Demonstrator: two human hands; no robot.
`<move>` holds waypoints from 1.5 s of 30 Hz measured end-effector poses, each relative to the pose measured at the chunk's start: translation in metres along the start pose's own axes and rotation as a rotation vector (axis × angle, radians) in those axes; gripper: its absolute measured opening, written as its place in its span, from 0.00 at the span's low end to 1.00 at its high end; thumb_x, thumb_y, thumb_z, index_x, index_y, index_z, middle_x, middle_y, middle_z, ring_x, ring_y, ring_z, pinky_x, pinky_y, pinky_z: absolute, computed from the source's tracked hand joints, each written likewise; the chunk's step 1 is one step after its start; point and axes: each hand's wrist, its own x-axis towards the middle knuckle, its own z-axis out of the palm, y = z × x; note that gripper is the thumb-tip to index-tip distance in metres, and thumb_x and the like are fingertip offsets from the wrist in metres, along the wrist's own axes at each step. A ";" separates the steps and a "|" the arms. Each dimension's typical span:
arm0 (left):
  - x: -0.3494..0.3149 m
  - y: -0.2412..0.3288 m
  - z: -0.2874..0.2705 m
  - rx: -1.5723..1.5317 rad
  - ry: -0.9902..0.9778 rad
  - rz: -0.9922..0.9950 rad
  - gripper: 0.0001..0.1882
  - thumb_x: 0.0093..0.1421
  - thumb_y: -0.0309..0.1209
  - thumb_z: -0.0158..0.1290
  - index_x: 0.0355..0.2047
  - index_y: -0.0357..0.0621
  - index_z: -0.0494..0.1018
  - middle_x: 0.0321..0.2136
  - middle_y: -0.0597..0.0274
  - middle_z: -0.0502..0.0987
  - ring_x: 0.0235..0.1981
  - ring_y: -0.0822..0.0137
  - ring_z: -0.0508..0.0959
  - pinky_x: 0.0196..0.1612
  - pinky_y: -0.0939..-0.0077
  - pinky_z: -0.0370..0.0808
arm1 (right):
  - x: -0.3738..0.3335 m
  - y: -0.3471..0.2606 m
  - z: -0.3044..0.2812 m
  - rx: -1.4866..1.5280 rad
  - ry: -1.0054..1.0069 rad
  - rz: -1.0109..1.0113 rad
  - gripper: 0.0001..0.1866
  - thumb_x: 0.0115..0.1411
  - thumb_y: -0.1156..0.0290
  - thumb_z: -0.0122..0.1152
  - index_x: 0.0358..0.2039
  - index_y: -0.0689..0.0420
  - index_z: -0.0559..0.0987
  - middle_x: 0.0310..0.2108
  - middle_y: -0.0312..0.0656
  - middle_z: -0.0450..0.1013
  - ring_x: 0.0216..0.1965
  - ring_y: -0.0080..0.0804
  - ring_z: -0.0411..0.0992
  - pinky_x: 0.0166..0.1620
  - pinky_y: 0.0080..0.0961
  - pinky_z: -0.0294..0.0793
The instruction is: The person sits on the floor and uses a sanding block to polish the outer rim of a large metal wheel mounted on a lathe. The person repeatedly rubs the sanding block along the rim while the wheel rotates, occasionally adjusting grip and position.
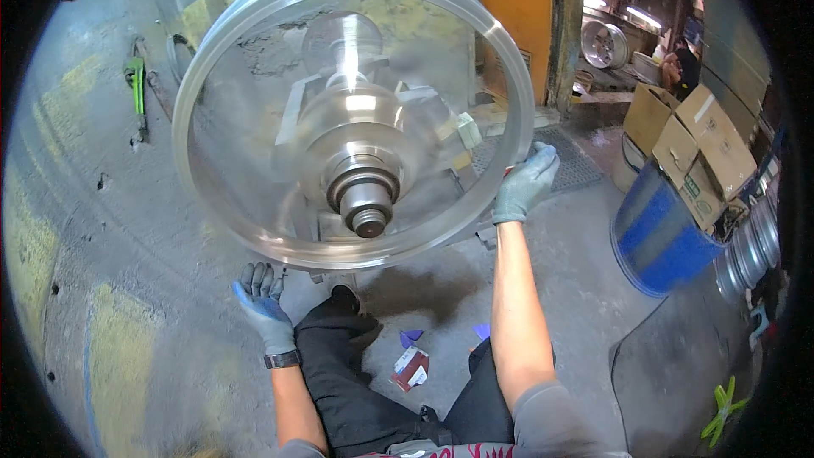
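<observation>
A bare metal wheel rim [199, 178] is mounted on a shaft with a stepped, threaded end [370, 222]. Its spokes and centre are smeared, as if turning fast. My right hand [524, 187], in a grey-blue glove, is closed at the rim's right edge. A sliver of something reddish shows by its fingers, too small to name. Below the rim's lower left, apart from it, my left hand [264, 305] is gloved, palm up, with fingers spread and nothing in them. A dark watch [282, 360] circles my left wrist.
A blue drum [661, 229] with cardboard boxes [712, 131] on it stands at right, near stacked rims [750, 246]. Purple scraps [411, 338] and a dark red packet [409, 369] lie between my legs. A green-handled tool [136, 89] is at left. Another person [681, 66] sits far back right.
</observation>
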 end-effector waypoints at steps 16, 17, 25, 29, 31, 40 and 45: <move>-0.003 0.000 0.008 -0.037 -0.061 -0.007 0.38 0.70 0.61 0.41 0.64 0.41 0.66 0.57 0.51 0.72 0.59 0.55 0.70 0.63 0.54 0.64 | 0.004 0.001 -0.006 -0.081 0.014 -0.013 0.22 0.76 0.56 0.39 0.44 0.62 0.75 0.33 0.49 0.75 0.31 0.42 0.75 0.38 0.39 0.71; -0.004 0.001 0.009 -0.031 -0.051 -0.010 0.38 0.70 0.61 0.41 0.64 0.41 0.65 0.57 0.51 0.72 0.59 0.55 0.70 0.64 0.54 0.64 | 0.005 0.003 -0.006 -0.089 0.008 -0.004 0.22 0.76 0.56 0.39 0.44 0.62 0.75 0.33 0.49 0.76 0.32 0.43 0.75 0.39 0.40 0.71; -0.002 0.002 0.012 -0.027 0.008 -0.027 0.36 0.72 0.57 0.38 0.64 0.37 0.65 0.59 0.45 0.71 0.58 0.52 0.72 0.61 0.57 0.67 | 0.011 0.024 -0.004 -0.070 0.023 0.032 0.23 0.75 0.56 0.40 0.42 0.62 0.77 0.36 0.52 0.77 0.37 0.48 0.76 0.43 0.42 0.71; -0.001 0.001 0.010 -0.011 0.010 -0.013 0.37 0.72 0.58 0.38 0.64 0.36 0.64 0.59 0.45 0.71 0.58 0.51 0.72 0.62 0.56 0.66 | 0.009 0.022 -0.003 -0.063 0.022 0.068 0.23 0.74 0.56 0.40 0.41 0.62 0.78 0.33 0.49 0.76 0.34 0.44 0.74 0.42 0.41 0.71; -0.001 0.003 0.009 -0.005 0.014 -0.015 0.38 0.72 0.58 0.38 0.65 0.36 0.64 0.59 0.45 0.71 0.58 0.51 0.72 0.62 0.56 0.66 | 0.007 0.019 -0.003 -0.051 0.012 0.075 0.23 0.74 0.55 0.40 0.40 0.62 0.78 0.30 0.48 0.75 0.33 0.42 0.73 0.42 0.40 0.70; -0.002 0.001 0.011 -0.007 -0.002 -0.038 0.38 0.70 0.60 0.41 0.65 0.39 0.65 0.58 0.48 0.72 0.57 0.54 0.72 0.61 0.58 0.66 | 0.022 0.054 -0.001 0.160 -0.055 0.203 0.23 0.72 0.55 0.42 0.36 0.61 0.78 0.27 0.40 0.72 0.29 0.32 0.69 0.36 0.33 0.69; -0.010 0.007 0.018 0.011 0.019 -0.064 0.38 0.70 0.61 0.41 0.65 0.42 0.65 0.58 0.50 0.72 0.57 0.56 0.72 0.60 0.61 0.67 | 0.019 0.061 0.001 0.401 -0.183 0.366 0.22 0.72 0.56 0.43 0.37 0.61 0.79 0.31 0.39 0.74 0.31 0.26 0.69 0.38 0.28 0.71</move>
